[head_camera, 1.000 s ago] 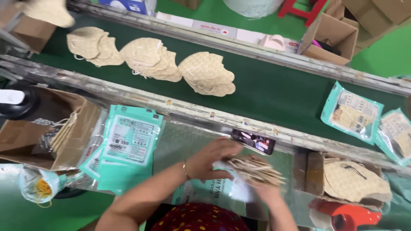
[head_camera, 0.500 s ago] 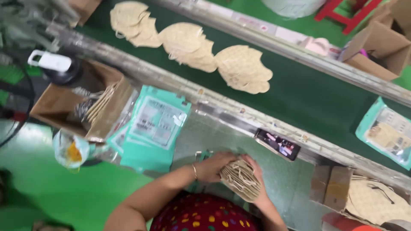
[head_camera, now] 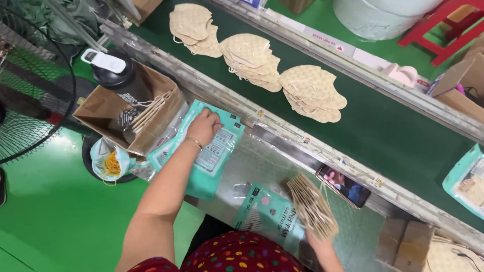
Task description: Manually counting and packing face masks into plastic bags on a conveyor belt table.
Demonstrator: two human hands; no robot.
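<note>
Nearest me, the right hand (head_camera: pixel 318 248) is low at the desk's front edge, fingers closed round the bottom of a fanned bundle of flat beige fabric face masks (head_camera: pixel 312 205), held upright-ish w/ ear loops trailing; just left of it, touching the bundle, lies one teal-and-white printed plastic pouch (head_camera: pixel 269 217), flat on the shiny patterned metal desk (head_camera: pixel 262 161); can't tell whether its mouth is open yet, and none of the held masks is inside it as far as I can see, so that pack looks not yet filled.

Further left, the left hand (head_camera: pixel 203 128) is stretched out, palm down, fingers spread and pressing the top of a stack of the same teal pouches (head_camera: pixel 212 156); whether it pinches one I can't tell; the stack is thick, so plenty of empties remain.

Beside the stack: a brown cardboard box (head_camera: pixel 108 106) w/ a black bottle, white cap (head_camera: pixel 121 78), standing in it; a dark smartphone (head_camera: pixel 344 185) lies at the desk's back edge.

Beyond, the dark green conveyor belt (head_camera: pixel 393 126) carries three heaps of beige masks (head_camera: pixel 252 61), unbagged; at far right a filled teal pouch (head_camera: pixel 466 184) sits on the belt, so at least some packs are done, more to go by my reckoning.
</note>
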